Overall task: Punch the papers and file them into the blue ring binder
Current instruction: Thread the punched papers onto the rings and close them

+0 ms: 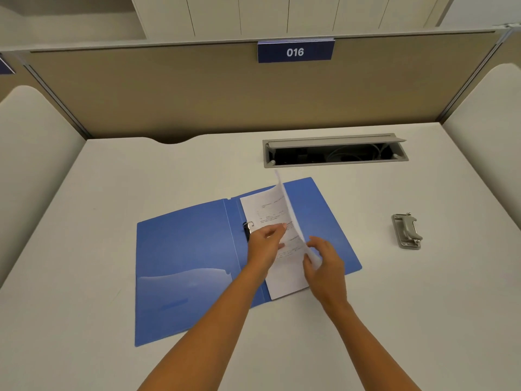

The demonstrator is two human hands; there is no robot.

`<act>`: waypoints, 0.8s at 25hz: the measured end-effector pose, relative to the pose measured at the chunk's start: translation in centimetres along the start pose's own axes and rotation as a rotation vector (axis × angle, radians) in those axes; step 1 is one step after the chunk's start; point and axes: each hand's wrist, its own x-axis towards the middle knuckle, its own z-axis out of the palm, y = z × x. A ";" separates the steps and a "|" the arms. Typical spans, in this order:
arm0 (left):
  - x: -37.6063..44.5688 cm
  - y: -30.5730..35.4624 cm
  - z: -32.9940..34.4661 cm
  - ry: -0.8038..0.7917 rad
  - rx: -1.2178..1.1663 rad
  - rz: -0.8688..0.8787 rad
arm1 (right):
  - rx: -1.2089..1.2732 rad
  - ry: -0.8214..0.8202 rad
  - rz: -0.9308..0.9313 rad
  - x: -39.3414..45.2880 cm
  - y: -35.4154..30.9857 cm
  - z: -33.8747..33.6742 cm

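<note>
The blue ring binder [186, 249] lies open on the white desk, its metal ring clip [248, 225] near the spine. Printed white papers [267, 213] lie on the binder's right half. Their right edge is lifted and stands almost upright. My right hand [324, 263] pinches that raised edge near its lower end. My left hand [266, 241] rests with curled fingers on the papers next to the ring clip, touching the sheet with its fingertips. A metal hole punch [407, 231] sits on the desk to the right, apart from both hands.
An open cable tray [335, 152] is set into the desk [112, 170] behind the binder. A tan partition [197, 94] with a blue "016" sign [295, 52] closes the back. White side panels stand left and right.
</note>
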 end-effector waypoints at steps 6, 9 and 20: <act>0.1 -0.4 0.8 -0.150 -0.495 -0.238 | 0.163 -0.161 0.003 -0.3 -0.7 0.5; 0.2 -0.9 0.8 -0.170 -0.556 -0.278 | 0.237 -0.200 0.019 -0.2 -1.0 0.1; 1.0 -1.8 1.5 -0.137 -0.569 -0.319 | 0.396 -0.241 0.110 0.5 -0.7 -1.0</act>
